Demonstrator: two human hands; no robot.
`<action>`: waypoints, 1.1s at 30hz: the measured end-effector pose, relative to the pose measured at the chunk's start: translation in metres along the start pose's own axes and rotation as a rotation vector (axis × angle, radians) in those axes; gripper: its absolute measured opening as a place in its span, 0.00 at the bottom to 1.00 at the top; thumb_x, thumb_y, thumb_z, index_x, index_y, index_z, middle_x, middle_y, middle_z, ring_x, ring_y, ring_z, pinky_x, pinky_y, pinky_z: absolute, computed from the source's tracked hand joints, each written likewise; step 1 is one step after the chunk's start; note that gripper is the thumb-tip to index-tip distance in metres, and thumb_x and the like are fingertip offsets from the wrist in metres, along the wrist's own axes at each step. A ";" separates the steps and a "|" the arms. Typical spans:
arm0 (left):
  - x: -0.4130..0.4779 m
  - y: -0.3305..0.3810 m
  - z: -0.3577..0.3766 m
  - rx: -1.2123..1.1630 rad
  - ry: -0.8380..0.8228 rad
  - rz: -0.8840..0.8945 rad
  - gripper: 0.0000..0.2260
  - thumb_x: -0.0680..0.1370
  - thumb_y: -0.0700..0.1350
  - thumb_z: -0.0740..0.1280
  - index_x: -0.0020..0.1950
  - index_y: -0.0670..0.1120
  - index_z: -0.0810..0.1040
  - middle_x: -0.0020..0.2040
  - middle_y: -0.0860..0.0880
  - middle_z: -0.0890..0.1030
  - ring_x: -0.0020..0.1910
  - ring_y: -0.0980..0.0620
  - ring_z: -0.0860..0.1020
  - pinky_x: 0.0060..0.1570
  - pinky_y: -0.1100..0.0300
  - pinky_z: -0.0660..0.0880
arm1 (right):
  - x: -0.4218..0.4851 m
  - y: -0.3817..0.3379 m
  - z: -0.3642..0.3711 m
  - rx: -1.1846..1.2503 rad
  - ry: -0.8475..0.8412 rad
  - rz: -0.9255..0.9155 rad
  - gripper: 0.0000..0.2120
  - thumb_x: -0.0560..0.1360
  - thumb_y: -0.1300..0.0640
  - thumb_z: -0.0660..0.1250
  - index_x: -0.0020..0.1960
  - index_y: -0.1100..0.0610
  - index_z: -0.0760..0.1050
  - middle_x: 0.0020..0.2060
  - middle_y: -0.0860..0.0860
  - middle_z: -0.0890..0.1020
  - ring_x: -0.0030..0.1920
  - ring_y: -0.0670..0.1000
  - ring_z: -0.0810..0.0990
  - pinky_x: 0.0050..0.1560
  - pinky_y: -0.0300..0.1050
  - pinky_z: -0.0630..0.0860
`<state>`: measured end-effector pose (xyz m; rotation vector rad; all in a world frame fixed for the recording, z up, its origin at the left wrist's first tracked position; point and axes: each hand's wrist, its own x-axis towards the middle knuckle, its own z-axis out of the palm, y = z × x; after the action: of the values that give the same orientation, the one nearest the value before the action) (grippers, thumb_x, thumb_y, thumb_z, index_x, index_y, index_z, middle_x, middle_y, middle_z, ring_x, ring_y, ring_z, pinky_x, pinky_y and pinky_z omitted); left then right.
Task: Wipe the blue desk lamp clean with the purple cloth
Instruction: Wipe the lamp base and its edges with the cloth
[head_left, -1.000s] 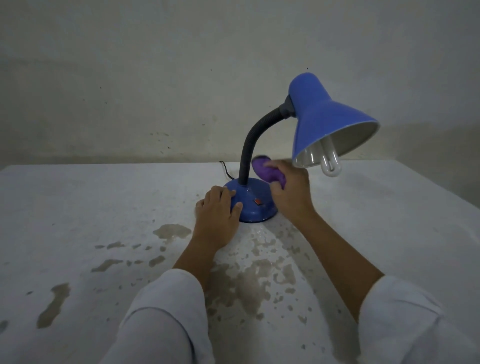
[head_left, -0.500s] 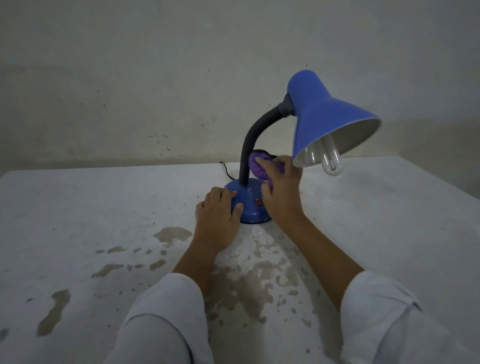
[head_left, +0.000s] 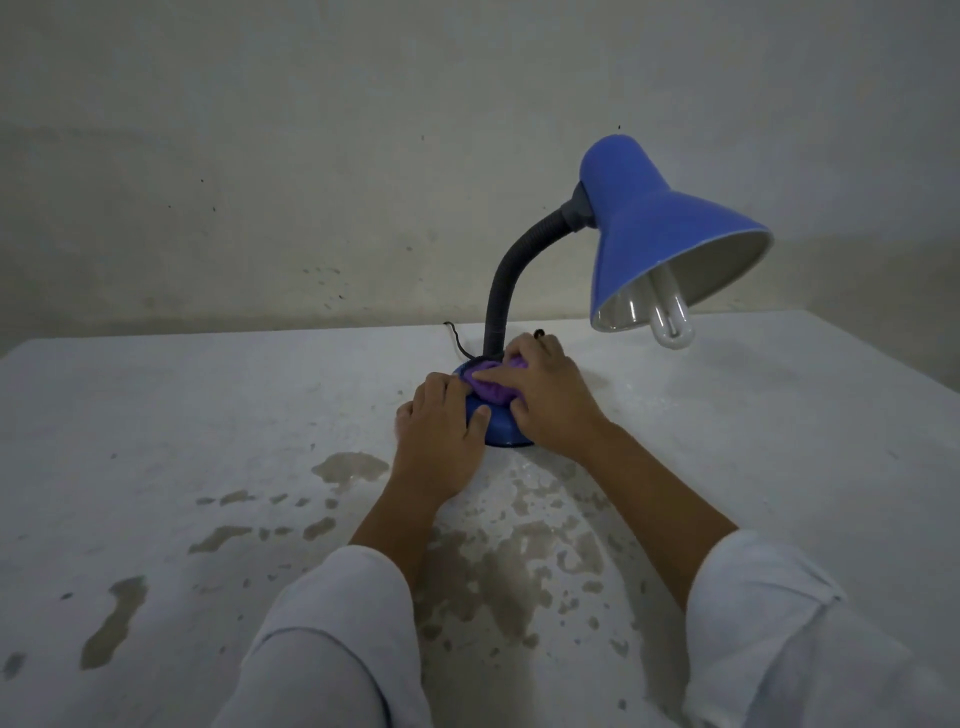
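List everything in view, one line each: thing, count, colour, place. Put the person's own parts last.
desk lamp: one, blue shade and base with a dark bendy neck, standing at the back middle of the table.
bulb: one, white, poking out under the shade.
cord: one, black, trailing behind the base.
cloth: one, purple, bunched on top of the base.
table: one, white with worn brownish patches, filling the lower view.
wall: one, off-white with small dark specks, behind the table.
sleeves: two, white, at the bottom edge.
left hand: one, resting against the left side of the base.
right hand: one, pressing the cloth onto the base.
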<state>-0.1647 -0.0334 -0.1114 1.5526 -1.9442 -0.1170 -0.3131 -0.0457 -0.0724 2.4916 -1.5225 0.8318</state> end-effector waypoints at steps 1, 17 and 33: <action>0.000 0.000 0.000 -0.006 -0.004 -0.003 0.15 0.79 0.50 0.57 0.63 0.46 0.70 0.60 0.47 0.71 0.59 0.48 0.71 0.61 0.54 0.65 | 0.002 0.001 -0.001 -0.021 -0.043 0.030 0.23 0.70 0.64 0.62 0.62 0.47 0.75 0.54 0.57 0.73 0.53 0.58 0.69 0.50 0.54 0.73; 0.000 0.001 -0.001 -0.027 -0.020 -0.025 0.17 0.79 0.51 0.57 0.66 0.47 0.68 0.62 0.48 0.70 0.61 0.50 0.70 0.64 0.54 0.64 | 0.001 0.003 -0.003 -0.103 -0.150 0.240 0.23 0.73 0.59 0.65 0.64 0.40 0.71 0.58 0.53 0.67 0.59 0.56 0.65 0.57 0.52 0.70; 0.000 0.003 -0.004 -0.047 -0.055 -0.048 0.17 0.79 0.51 0.57 0.67 0.47 0.67 0.63 0.48 0.68 0.63 0.50 0.68 0.66 0.52 0.62 | 0.043 0.024 0.002 0.150 -0.278 0.336 0.24 0.72 0.65 0.57 0.64 0.47 0.72 0.62 0.56 0.76 0.62 0.61 0.71 0.61 0.55 0.72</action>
<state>-0.1653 -0.0316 -0.1066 1.5806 -1.9333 -0.2262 -0.3172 -0.0925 -0.0572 2.5838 -2.0878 0.6810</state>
